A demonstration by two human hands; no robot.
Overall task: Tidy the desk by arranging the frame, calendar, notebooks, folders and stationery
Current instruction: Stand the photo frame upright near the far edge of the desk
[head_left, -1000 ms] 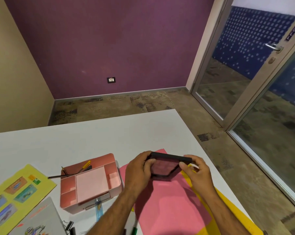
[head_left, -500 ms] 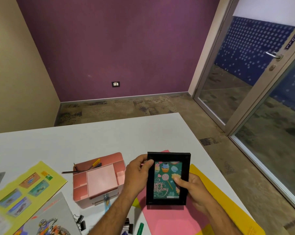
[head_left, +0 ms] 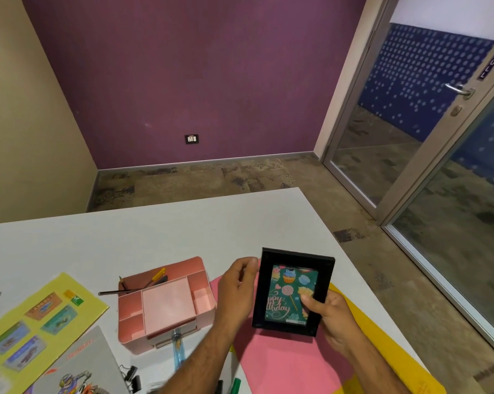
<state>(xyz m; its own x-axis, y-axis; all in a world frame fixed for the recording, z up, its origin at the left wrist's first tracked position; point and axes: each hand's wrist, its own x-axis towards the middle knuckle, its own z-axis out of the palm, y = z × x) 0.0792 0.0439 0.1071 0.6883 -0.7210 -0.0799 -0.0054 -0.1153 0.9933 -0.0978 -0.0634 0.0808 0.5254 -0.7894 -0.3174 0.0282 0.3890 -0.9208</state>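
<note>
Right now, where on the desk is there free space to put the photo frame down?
The white desk is bare across its far half, beyond the pink organizer up to the far edge. The near side is crowded: yellow notebook, binder clips, pink folder. Both hands hold the frame.

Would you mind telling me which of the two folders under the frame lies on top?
The pink folder lies on top, directly beneath the frame; the yellow folder only shows from under its right edge.

Dim even light, sharp centre, bowed edges
</note>
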